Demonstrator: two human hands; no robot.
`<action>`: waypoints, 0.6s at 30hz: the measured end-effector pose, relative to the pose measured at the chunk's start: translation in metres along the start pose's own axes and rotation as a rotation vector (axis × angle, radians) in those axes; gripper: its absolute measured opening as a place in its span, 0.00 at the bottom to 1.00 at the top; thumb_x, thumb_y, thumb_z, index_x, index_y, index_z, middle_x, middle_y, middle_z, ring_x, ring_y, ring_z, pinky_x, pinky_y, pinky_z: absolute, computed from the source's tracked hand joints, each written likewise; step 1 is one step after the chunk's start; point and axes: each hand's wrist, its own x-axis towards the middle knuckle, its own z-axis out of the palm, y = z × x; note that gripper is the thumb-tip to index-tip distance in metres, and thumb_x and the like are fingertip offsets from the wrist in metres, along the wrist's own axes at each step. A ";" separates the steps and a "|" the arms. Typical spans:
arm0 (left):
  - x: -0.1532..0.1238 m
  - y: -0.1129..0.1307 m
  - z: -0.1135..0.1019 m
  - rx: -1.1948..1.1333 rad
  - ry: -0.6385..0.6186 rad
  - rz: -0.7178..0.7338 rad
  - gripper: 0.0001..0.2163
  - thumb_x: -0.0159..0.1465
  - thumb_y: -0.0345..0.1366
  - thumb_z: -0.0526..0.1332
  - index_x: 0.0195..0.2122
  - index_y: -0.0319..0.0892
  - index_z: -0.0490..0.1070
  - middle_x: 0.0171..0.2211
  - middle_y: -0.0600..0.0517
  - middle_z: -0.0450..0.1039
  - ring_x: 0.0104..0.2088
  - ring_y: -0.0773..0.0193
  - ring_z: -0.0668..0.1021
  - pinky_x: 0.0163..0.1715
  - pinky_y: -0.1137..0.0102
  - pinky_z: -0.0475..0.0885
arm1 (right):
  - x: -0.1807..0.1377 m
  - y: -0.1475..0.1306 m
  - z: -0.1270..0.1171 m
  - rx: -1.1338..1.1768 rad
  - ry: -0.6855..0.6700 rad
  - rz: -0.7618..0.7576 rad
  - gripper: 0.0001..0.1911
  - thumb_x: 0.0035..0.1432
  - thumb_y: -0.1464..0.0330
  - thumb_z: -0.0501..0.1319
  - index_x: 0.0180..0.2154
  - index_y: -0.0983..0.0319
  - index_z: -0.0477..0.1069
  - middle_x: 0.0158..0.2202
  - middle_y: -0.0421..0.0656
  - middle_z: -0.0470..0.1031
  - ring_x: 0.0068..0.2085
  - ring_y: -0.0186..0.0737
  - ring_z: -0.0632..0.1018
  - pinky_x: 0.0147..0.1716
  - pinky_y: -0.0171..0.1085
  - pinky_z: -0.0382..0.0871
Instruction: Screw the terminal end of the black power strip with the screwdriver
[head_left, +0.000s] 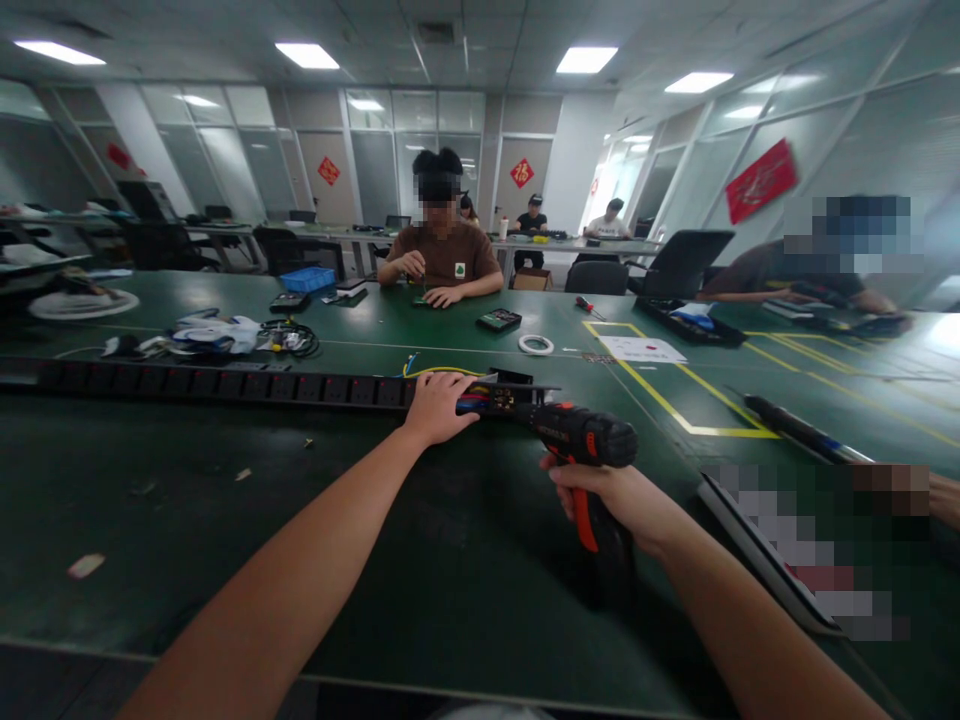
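A long black power strip lies across the green table, its right end open with coloured wires showing. My left hand rests closed over that open end, pressing it down. My right hand grips the handle of a black and orange electric screwdriver. The tool's tip points left into the strip's open end, right beside my left fingers. Yellow and blue wires loop out behind the strip.
A person in a brown shirt sits across the table; another sits at far right. A tape roll, black box, blue bin, cable pile and yellow floor-style tape lines lie on the table.
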 end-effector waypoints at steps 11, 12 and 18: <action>0.000 0.000 -0.001 -0.008 -0.002 0.001 0.29 0.62 0.52 0.68 0.63 0.50 0.69 0.60 0.47 0.73 0.61 0.46 0.71 0.62 0.51 0.57 | 0.005 0.008 -0.003 0.005 0.058 -0.048 0.22 0.46 0.62 0.72 0.45 0.61 0.77 0.29 0.42 0.79 0.31 0.44 0.79 0.34 0.42 0.71; 0.000 0.000 0.000 -0.007 -0.003 0.002 0.29 0.62 0.52 0.68 0.63 0.50 0.69 0.60 0.47 0.73 0.61 0.46 0.71 0.62 0.51 0.57 | 0.005 0.008 -0.004 0.010 0.050 -0.053 0.21 0.46 0.62 0.72 0.44 0.61 0.78 0.30 0.42 0.80 0.32 0.44 0.79 0.35 0.42 0.71; 0.000 0.000 0.000 -0.009 -0.012 -0.004 0.29 0.62 0.52 0.69 0.63 0.50 0.69 0.59 0.46 0.73 0.60 0.45 0.71 0.63 0.50 0.56 | 0.004 0.006 -0.004 -0.029 0.015 -0.081 0.12 0.46 0.62 0.71 0.34 0.62 0.79 0.30 0.43 0.80 0.32 0.44 0.78 0.36 0.42 0.69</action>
